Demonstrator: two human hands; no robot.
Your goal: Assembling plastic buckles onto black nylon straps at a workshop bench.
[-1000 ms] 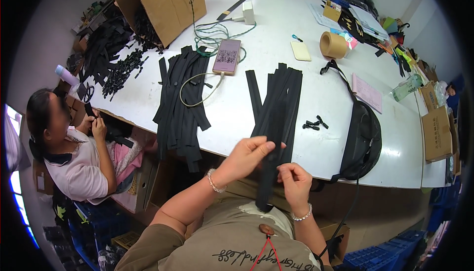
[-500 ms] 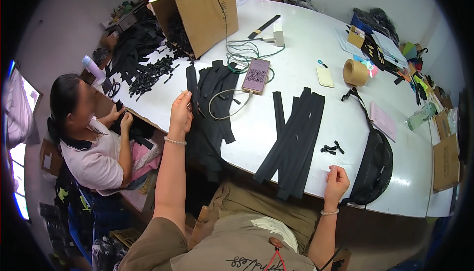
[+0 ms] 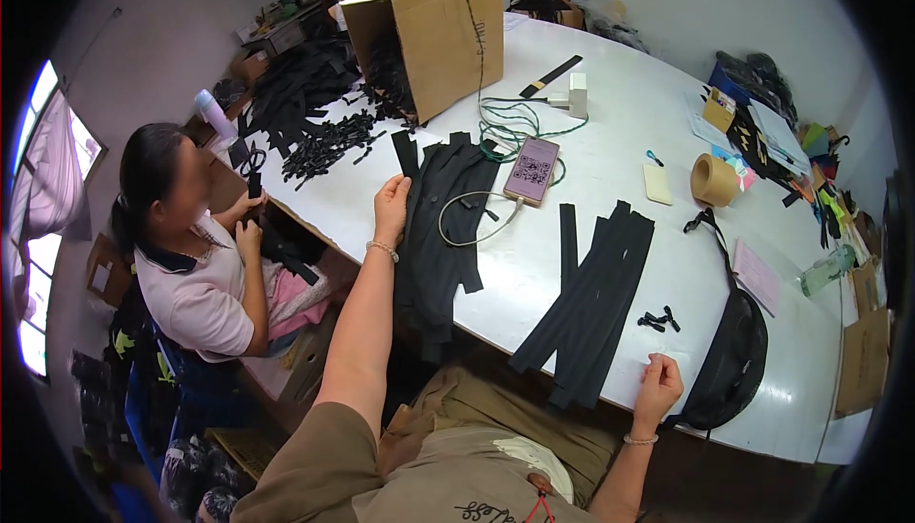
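Your left hand (image 3: 390, 209): moved to left pile of black strips (image 3: 431, 251) on table (image 3: 610, 166); fingertips together, hold on leftmost strip (image 3: 404, 150) unclear. Your right hand (image 3: 658, 388): fingers curled together, nothing visible inside. Lay flat, ends even.

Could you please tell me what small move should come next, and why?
Perhaps lift the left hand clear of the black strip: its fingers are curled at the strip, which seems to lie along the pile already.
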